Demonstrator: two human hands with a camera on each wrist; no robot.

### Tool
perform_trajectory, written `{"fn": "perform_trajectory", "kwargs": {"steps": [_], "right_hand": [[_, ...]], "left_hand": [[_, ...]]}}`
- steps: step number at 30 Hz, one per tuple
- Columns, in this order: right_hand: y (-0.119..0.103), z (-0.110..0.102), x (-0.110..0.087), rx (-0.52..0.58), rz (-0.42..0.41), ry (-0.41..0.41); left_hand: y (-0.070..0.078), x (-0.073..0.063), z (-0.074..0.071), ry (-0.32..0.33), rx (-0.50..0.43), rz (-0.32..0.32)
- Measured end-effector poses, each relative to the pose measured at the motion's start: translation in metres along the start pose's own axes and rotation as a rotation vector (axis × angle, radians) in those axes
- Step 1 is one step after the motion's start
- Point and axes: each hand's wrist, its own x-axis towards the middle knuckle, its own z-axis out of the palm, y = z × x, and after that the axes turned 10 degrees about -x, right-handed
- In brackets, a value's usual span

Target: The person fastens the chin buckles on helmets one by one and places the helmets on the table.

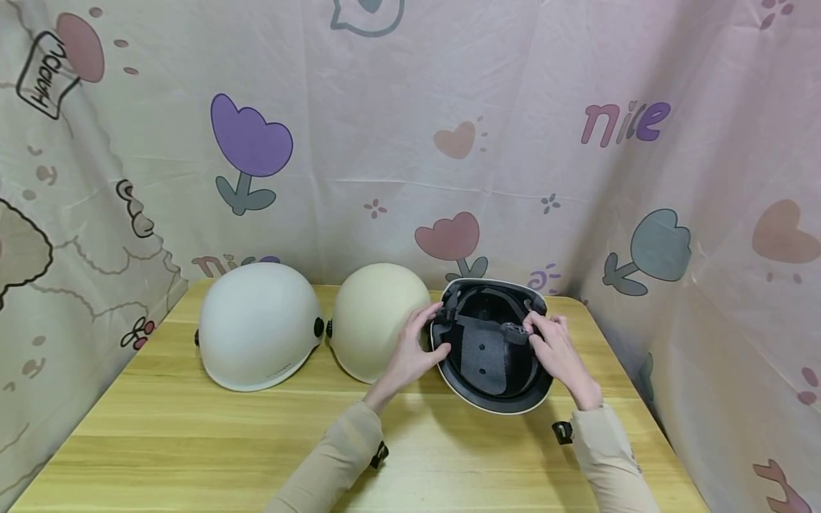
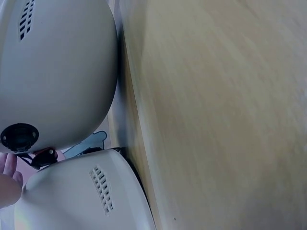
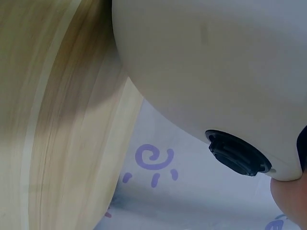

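Observation:
A white-shelled helmet [image 1: 492,407] sits tilted at the right, its black padded inside turned toward me. My left hand [image 1: 413,345] grips its left rim, thumb on the inner edge and fingers higher up. At the right side of the opening my right hand [image 1: 556,350] pinches a dark strap piece [image 1: 515,332] lying over the grey lining [image 1: 482,356]. The right wrist view has the helmet's smooth shell [image 3: 216,67] with a black round knob [image 3: 239,152], and part of a finger at the rim. Fingers of my left hand [image 2: 8,179] show at the left wrist view's edge.
A cream helmet [image 1: 378,313] stands dome up just left of the held one. Farther left is a larger white helmet [image 1: 259,324], with black side knobs. All are on a wooden table [image 1: 192,442], with a printed curtain [image 1: 359,142] hanging behind and at both sides.

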Motion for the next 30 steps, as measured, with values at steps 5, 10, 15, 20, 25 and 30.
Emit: {"fn": "perform_trajectory", "kwargs": {"steps": [5, 10, 15, 20, 25, 30], "right_hand": [[-0.0006, -0.0035, -0.0009, 0.004, -0.003, -0.055], [-0.0031, -0.0041, -0.0028, -0.032, 0.076, -0.139], [-0.003, 0.0002, -0.0028, -0.017, 0.042, -0.1], [-0.0017, 0.0009, -0.0018, 0.057, 0.014, -0.034], [0.0006, 0.0005, -0.0004, 0.027, 0.001, -0.013], [0.0015, -0.0005, -0.0006, -0.006, -0.01, -0.021]], "left_hand": [[-0.0013, 0.0, 0.0003, 0.001, 0.002, 0.003], [-0.0029, 0.0006, 0.0005, 0.002, 0.006, 0.005], [-0.0034, 0.001, 0.0003, 0.003, 0.014, 0.016], [-0.0026, 0.001, 0.0, -0.007, 0.003, 0.042], [-0.0027, 0.001, -0.0003, -0.013, -0.009, 0.049], [-0.0016, 0.0013, -0.0008, -0.025, -0.027, 0.007]]}}
